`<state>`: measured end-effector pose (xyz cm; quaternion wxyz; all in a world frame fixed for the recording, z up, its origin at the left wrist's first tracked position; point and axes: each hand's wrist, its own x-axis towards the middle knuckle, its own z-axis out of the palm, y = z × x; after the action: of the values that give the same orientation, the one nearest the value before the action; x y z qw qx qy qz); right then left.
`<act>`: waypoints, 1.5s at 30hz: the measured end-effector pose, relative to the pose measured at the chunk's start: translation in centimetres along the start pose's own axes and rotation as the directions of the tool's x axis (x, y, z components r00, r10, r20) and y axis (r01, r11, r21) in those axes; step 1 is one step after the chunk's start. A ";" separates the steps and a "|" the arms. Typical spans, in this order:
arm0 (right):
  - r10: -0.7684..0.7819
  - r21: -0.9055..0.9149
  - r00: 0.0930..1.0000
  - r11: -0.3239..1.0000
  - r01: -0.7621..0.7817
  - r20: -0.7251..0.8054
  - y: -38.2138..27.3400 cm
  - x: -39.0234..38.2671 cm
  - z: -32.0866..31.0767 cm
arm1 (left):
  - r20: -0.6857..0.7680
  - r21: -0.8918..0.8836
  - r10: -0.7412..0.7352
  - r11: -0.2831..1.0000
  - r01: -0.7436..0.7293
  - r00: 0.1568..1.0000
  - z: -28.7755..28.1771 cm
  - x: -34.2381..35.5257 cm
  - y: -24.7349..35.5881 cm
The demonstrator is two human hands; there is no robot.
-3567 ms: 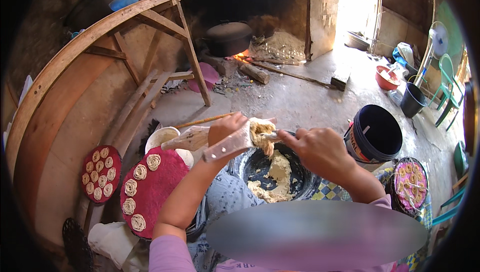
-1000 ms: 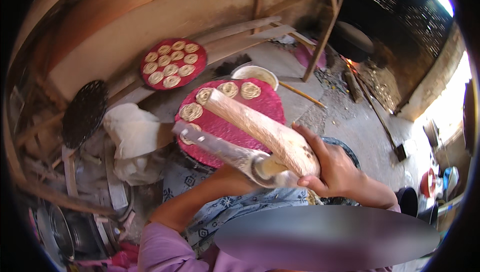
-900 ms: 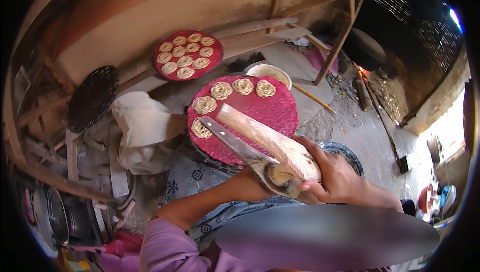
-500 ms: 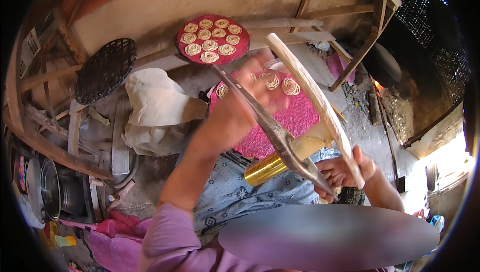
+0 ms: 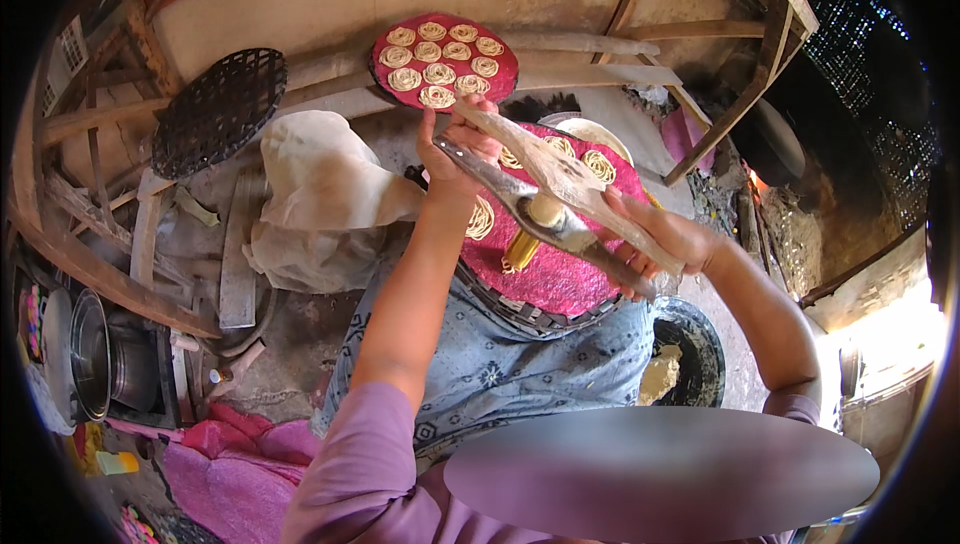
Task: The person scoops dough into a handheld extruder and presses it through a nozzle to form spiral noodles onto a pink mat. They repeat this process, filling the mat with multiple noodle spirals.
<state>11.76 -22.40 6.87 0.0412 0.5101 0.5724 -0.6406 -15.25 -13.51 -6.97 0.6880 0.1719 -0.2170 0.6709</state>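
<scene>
A wooden hand press (image 5: 575, 179) with two long handles and a gold cylinder (image 5: 521, 250) is held over a round tray (image 5: 565, 289) with a pink surface. My left hand (image 5: 460, 147) grips the far-left ends of both handles. Around their near-right ends, my right hand (image 5: 668, 236) is closed. Below the cylinder's mouth some pale dough strands (image 5: 510, 266) show, partly hidden by the press. Several coiled noodle nests lie on this tray, among them one nest (image 5: 599, 166) at its far right and another nest (image 5: 481, 218) at its left.
A second pink round tray (image 5: 455, 62) with several nests rests on wooden bars at the back. Left of it leans a black woven tray (image 5: 220, 112). A black basin (image 5: 700, 354) with dough sits near my right side. Fire (image 5: 756, 182) glows at the far right.
My left hand, blurred before, has come to hold the handle ends. The press has swung from a sideways tilt to over the near tray, its cylinder now pointing down.
</scene>
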 end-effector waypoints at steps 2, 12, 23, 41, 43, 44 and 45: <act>-0.032 -0.158 0.999 0.987 0.027 -0.028 -1.2 0.1 0.1 | 0.000 -0.020 0.080 0.997 -0.080 0.997 0.3 0.3 0.4; -0.052 -0.143 0.997 0.989 0.044 -0.053 -2.3 -3.6 1.7 | -0.024 0.019 0.110 0.994 -0.110 0.994 3.8 -0.5 0.2; -0.169 -0.145 0.982 0.977 0.156 -0.080 -0.8 -1.3 2.0 | 0.056 0.131 0.071 0.988 -0.078 0.996 4.9 0.0 2.2; -0.185 -0.014 0.982 0.983 0.184 -0.037 0.6 1.6 -0.6 | 0.084 0.142 -0.032 0.990 0.019 0.996 1.4 2.3 2.5; -0.180 -0.069 0.983 0.982 0.178 -0.024 0.1 1.6 -1.8 | 0.140 0.083 -0.025 0.996 0.013 0.990 1.0 3.2 2.2; -0.198 -0.085 0.980 0.977 0.198 0.002 -0.2 1.7 -2.4 | 0.127 0.095 0.006 0.995 -0.018 0.992 0.6 3.5 1.9; -0.162 -0.179 0.984 0.973 0.148 -0.068 -0.4 1.9 -2.8 | 0.115 0.106 0.036 0.993 -0.049 0.993 0.0 3.7 1.6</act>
<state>12.29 -19.04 6.30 0.0118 0.4842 0.6652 -0.5683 -16.81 -10.26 -5.10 0.6498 0.2419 -0.2223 0.6854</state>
